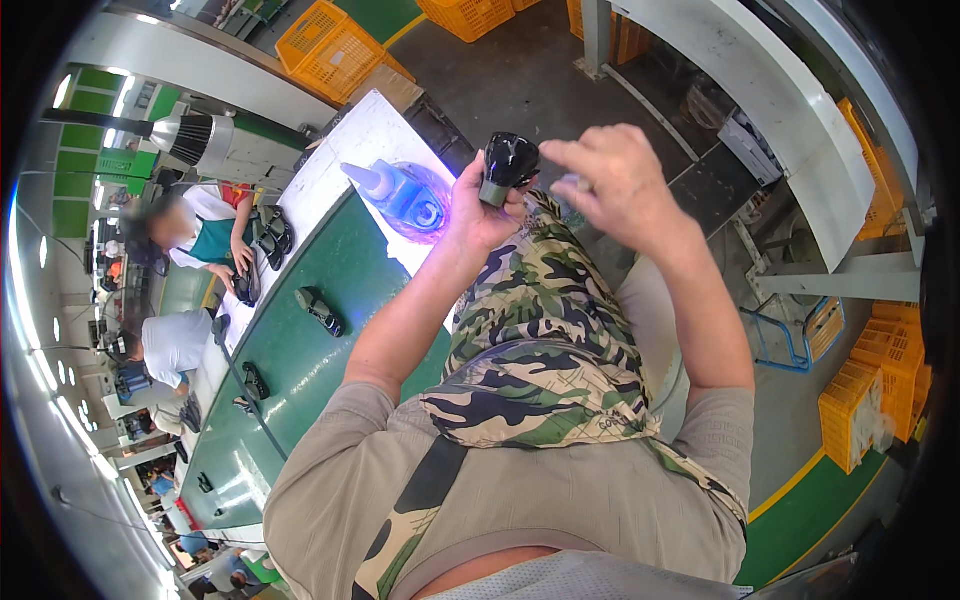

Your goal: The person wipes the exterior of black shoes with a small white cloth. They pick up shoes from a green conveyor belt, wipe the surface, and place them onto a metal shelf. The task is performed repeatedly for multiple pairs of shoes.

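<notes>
Above our camouflage apron (550,335): left hand (484,218), fingers pinching a glossy black piece (513,158).
Just beside it: our right hand (622,188), fingers bent, grip unclear.
On the desk (372,122): blue bottle (402,197).

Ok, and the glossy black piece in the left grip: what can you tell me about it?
The glossy black piece looks smooth and rounded, with bright reflections across its upper part; a duller grey-green section shows at its lower left. It could be plastic or coated material. The left grip holds it up, steeply tilted, beyond the camouflage apron. The right grip has a finger close to its right side; whether they touch is unclear.
</notes>
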